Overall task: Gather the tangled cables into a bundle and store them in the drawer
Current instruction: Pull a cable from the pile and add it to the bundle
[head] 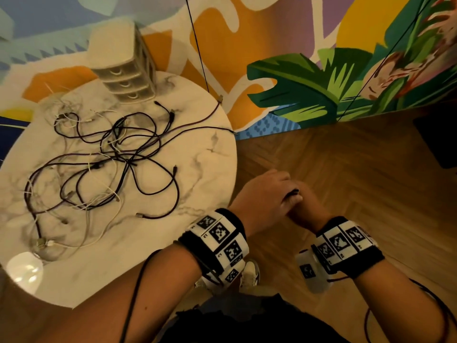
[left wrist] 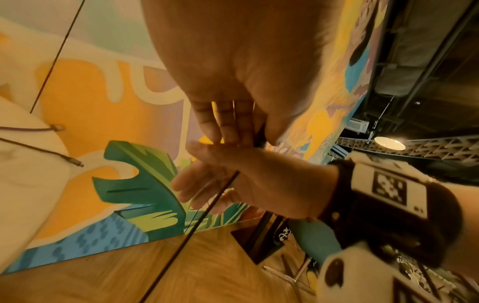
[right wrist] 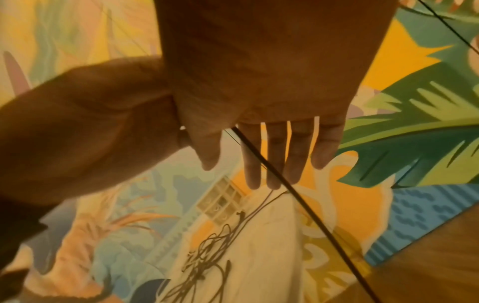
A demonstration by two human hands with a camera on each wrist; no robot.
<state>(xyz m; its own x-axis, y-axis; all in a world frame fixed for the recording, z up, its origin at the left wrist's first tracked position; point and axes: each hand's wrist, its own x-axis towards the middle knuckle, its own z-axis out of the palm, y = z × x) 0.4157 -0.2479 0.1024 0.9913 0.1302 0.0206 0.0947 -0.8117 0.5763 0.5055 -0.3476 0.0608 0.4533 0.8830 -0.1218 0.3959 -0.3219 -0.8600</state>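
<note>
A tangle of dark and white cables (head: 111, 157) lies spread over the round marble table (head: 197, 157), also visible in the right wrist view (right wrist: 207, 256). A small beige drawer unit (head: 126, 75) stands at the table's far edge with its drawers closed. Both hands are off the table's right side, above the floor, and touch each other. My left hand (head: 267, 191) pinches a thin dark cable (left wrist: 197, 225) between thumb and fingers (left wrist: 228, 123). My right hand (head: 306, 211) lies below it with straight fingers (right wrist: 274, 153), and the cable (right wrist: 311, 217) crosses its palm.
Two cable ends (head: 220, 97) reach over the table's right rim. A painted mural wall (head: 321, 82) stands behind, with wooden floor (head: 346, 169) to the right. A dark object (head: 440, 139) sits at the far right. My shoes (head: 249, 271) are beside the table.
</note>
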